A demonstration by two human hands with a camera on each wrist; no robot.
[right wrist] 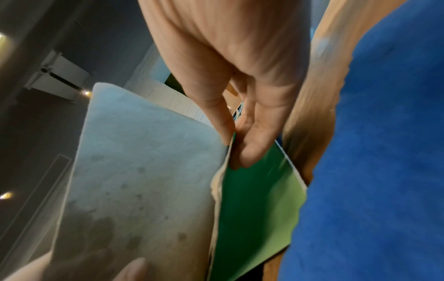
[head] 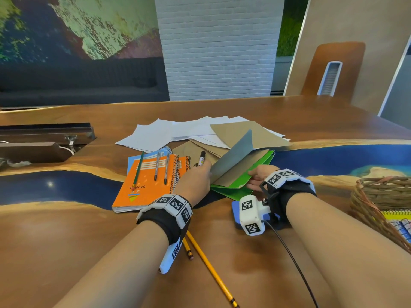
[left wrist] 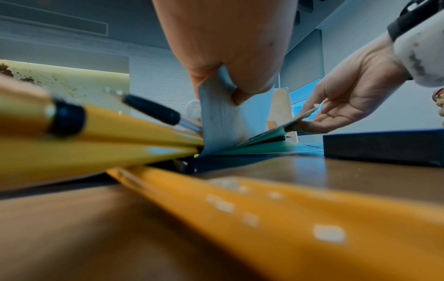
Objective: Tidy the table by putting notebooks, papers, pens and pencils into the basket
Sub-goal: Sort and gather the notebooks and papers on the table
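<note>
Left hand (head: 195, 178) pinches a stiff grey sheet (head: 233, 156), bent upward. Right hand (head: 262, 176) fingers curl around the glossy green folder (head: 255, 172) edge. Woven wicker basket (head: 375, 196) at right holds 1 spiral notebook.

the orange spiral notebook (head: 146, 183) on the table carries the only words that can be read: "spiral" in white capitals on its cover, and beside that the letters "j f", both seen upside down from the head view. the small print on the black marker (head: 202, 158) is too small to read. the wrist bands show square black-and-white code patterns only.
</note>
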